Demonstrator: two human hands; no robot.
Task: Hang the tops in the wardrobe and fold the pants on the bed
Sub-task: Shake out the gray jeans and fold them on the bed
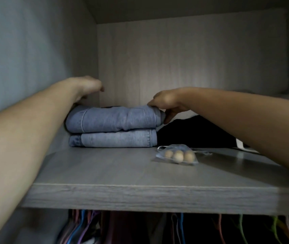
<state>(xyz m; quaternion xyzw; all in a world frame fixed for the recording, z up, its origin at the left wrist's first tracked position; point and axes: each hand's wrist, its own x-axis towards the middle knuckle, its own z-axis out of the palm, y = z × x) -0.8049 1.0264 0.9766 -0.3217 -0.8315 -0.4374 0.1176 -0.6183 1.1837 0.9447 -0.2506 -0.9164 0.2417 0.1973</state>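
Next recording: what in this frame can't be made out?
Head view:
- Left hand: fingers mostly hidden behind the top jeans, so its grip is unclear.
- Black garment: partly covered by the right arm; type unclear.
- Hanging clothes under the shelf: dark and cut off by the bottom edge.
- White item: mostly hidden by the right arm.

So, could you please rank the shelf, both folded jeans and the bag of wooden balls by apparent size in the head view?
1. shelf
2. upper jeans and lower jeans, too alike to rank
3. bag of wooden balls, smallest though nearer
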